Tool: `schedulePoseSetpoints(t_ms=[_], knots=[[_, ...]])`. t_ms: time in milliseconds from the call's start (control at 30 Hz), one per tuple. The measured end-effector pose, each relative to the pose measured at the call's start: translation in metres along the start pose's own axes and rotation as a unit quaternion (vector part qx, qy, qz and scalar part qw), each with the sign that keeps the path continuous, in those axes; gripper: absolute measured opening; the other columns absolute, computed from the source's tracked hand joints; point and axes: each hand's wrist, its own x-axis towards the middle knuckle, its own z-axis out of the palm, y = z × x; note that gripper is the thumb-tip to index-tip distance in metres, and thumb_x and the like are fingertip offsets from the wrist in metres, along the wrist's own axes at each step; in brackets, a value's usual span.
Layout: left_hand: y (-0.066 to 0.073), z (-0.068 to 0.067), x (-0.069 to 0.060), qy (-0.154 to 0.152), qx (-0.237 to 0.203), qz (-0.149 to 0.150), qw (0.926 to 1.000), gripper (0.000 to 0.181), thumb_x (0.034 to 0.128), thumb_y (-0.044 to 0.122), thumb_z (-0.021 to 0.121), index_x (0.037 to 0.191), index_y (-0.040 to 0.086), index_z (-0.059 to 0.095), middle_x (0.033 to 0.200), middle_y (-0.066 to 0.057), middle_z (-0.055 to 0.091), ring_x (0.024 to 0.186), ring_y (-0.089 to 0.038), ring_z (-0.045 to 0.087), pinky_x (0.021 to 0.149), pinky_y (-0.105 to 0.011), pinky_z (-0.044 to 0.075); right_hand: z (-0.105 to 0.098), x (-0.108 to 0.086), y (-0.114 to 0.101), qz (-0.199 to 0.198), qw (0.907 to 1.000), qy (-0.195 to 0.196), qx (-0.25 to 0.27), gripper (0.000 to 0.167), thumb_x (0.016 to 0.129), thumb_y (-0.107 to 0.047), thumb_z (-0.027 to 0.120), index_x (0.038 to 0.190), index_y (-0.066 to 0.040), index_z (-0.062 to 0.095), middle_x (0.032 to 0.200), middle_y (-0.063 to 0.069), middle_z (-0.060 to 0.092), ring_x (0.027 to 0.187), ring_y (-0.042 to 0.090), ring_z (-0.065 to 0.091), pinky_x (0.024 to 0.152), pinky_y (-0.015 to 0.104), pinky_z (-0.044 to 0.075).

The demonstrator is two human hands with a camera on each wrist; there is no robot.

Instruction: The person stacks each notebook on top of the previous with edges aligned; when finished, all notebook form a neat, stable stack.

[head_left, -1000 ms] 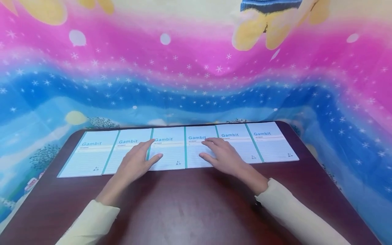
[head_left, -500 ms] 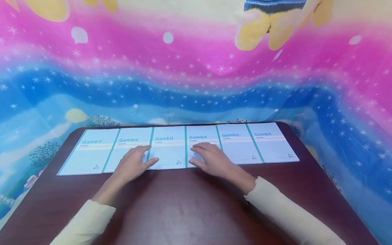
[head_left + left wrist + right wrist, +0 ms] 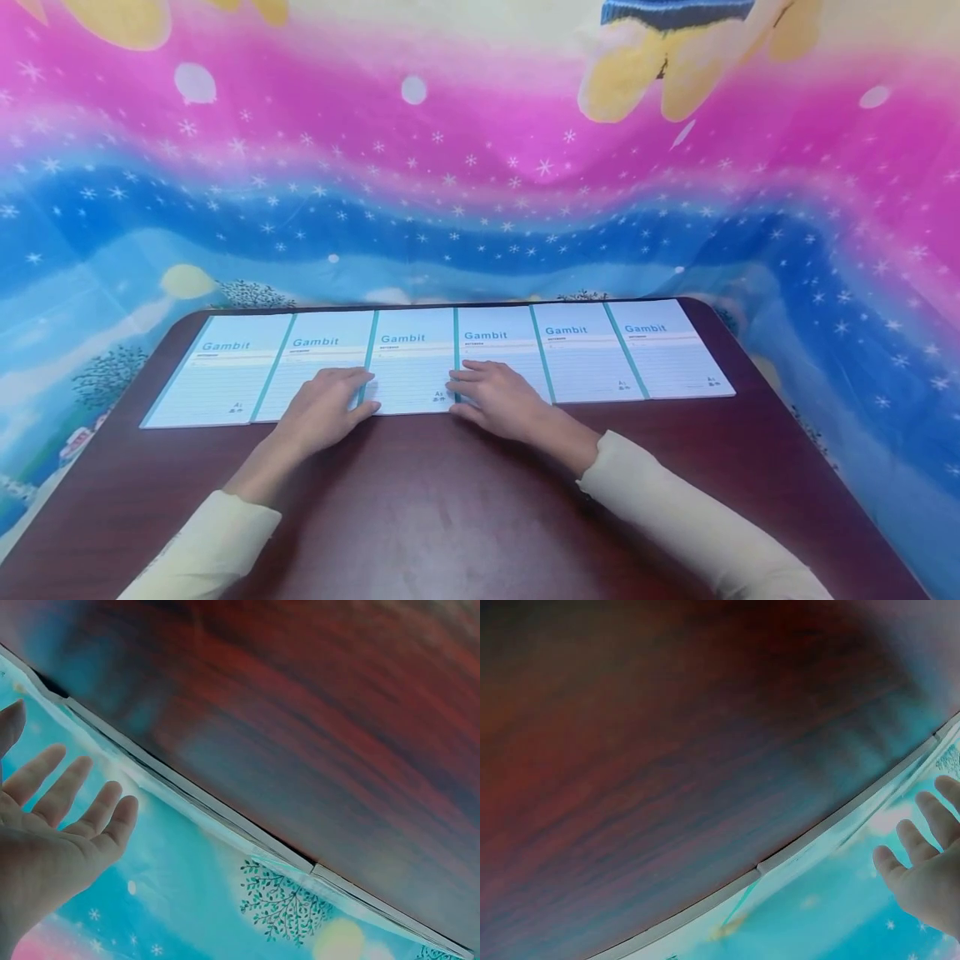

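Several white Gambit notebooks with green spines lie side by side in a row at the table's far edge. The left hand (image 3: 318, 407) reaches over the second notebook from the left (image 3: 311, 327), its fingertips at the left edge of the third notebook (image 3: 411, 367). Over the fourth notebook (image 3: 498, 321) is the right hand (image 3: 501, 402), fingertips near its green spine. Both hands have their fingers extended and hold nothing; whether they touch the covers cannot be told. In the wrist views, the left hand (image 3: 64, 832) and right hand (image 3: 930, 870) show spread fingers beside the notebooks' edges.
The dark red-brown table (image 3: 450, 517) extends towards the wearer. Behind it and at both sides hangs a patterned pink and blue cloth (image 3: 480, 200). The fifth (image 3: 581, 358) and sixth notebooks (image 3: 667, 358) lie to the right, the first (image 3: 217, 383) at the far left.
The right hand has moved left and nearer the wearer, from over the fourth and fifth notebooks to the fourth's spine. The left hand has moved slightly nearer the wearer. The notebooks have stayed in their row.
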Motion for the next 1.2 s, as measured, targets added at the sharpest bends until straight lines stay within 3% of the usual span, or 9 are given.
schedulePoseSetpoints(t_ms=[467, 667, 1200], knots=[[-0.001, 0.003, -0.002, -0.022, 0.047, 0.004, 0.9986, 0.040, 0.0934, 0.026, 0.075, 0.125, 0.001, 0.071, 0.136, -0.022, 0.061, 0.129, -0.050, 0.050, 0.104, -0.064, 0.043, 0.010, 0.005, 0.000, -0.004, 0.9989, -0.016, -0.043, 0.034, 0.104, -0.030, 0.060, 0.133, -0.015, 0.069, 0.136, 0.003, 0.064, 0.138, 0.027, 0.049, 0.114, 0.052, 0.038], [-0.001, 0.004, -0.001, -0.024, 0.055, 0.010, 0.9982, 0.038, 0.0936, 0.025, 0.075, 0.124, 0.001, 0.072, 0.134, -0.021, 0.063, 0.129, -0.049, 0.050, 0.104, -0.064, 0.042, 0.011, 0.005, -0.001, -0.003, 0.9986, -0.021, -0.049, 0.032, 0.103, -0.025, 0.063, 0.133, -0.015, 0.069, 0.135, 0.002, 0.065, 0.137, 0.026, 0.050, 0.114, 0.047, 0.039], [0.006, 0.000, -0.020, -0.020, 0.078, 0.043, 0.9958, 0.037, 0.0879, 0.024, 0.081, 0.117, 0.001, 0.075, 0.126, -0.019, 0.068, 0.126, -0.048, 0.054, 0.103, -0.064, 0.044, 0.010, -0.003, -0.011, -0.041, 0.9951, -0.039, -0.081, 0.031, 0.102, -0.027, 0.064, 0.131, -0.018, 0.070, 0.135, -0.001, 0.065, 0.136, 0.025, 0.051, 0.114, 0.049, 0.040]])
